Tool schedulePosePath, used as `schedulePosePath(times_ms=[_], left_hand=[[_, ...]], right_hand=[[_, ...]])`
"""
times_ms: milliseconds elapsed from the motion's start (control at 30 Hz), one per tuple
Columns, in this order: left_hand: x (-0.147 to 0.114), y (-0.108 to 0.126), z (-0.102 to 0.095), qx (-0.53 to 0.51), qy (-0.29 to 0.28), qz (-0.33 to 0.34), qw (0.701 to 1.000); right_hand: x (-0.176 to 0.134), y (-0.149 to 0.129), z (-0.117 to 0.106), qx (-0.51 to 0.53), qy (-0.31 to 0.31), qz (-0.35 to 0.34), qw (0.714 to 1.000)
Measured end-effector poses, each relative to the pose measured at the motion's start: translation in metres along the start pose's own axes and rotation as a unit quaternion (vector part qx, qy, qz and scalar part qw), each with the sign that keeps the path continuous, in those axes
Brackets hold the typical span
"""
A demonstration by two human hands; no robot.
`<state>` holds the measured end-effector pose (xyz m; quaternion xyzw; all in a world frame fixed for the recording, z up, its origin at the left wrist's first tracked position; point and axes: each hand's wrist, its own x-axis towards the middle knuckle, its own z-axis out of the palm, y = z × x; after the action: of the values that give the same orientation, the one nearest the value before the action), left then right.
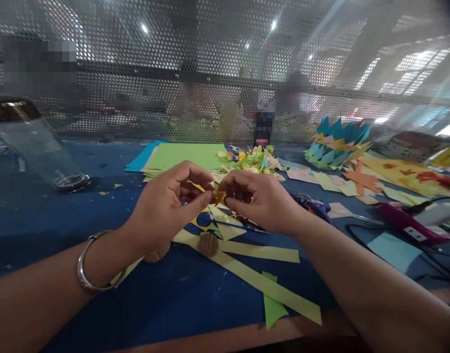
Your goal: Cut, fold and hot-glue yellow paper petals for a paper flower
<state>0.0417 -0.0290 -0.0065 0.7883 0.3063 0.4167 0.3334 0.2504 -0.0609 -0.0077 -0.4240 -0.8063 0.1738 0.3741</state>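
Observation:
Over the middle of the table, my left hand and my right hand face each other with bent fingers. Both pinch a small orange paper piece that shows between their fingertips; its exact shape is partly hidden. Long pale yellow paper strips fan out below my hands, with a round brown disc lying on them. A second brown disc is partly covered by my left wrist. Yellow paper with round holes lies beneath my fingers.
A stack of green paper sheets and a heap of small paper bits lie behind my hands. On the left a clear jar leans. A zigzag paper crown and a purple power strip with cables are right.

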Motion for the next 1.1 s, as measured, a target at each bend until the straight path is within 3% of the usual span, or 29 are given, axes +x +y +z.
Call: schedulePosePath(times_ms=[267, 533, 833, 1100], left_hand=[[0.0024, -0.0017, -0.0027, 0.032, -0.019, 0.002, 0.999], [-0.0009, 0.001, -0.0057, 0.219, -0.019, 0.135, 0.966], [-0.0014, 0.0009, -0.0053, 0.165, -0.022, 0.132, 0.977], [0.0011, 0.0047, -0.0069, 0.177, -0.038, 0.129, 0.975]], right_hand=[[0.0002, -0.0007, -0.0005, -0.009, -0.014, 0.005, 1.0], [0.0001, -0.0012, 0.0009, -0.016, -0.004, -0.013, 1.0], [0.0006, 0.0019, 0.0013, 0.011, 0.012, 0.001, 1.0], [0.0001, 0.0012, -0.0006, 0.014, 0.009, 0.008, 1.0]])
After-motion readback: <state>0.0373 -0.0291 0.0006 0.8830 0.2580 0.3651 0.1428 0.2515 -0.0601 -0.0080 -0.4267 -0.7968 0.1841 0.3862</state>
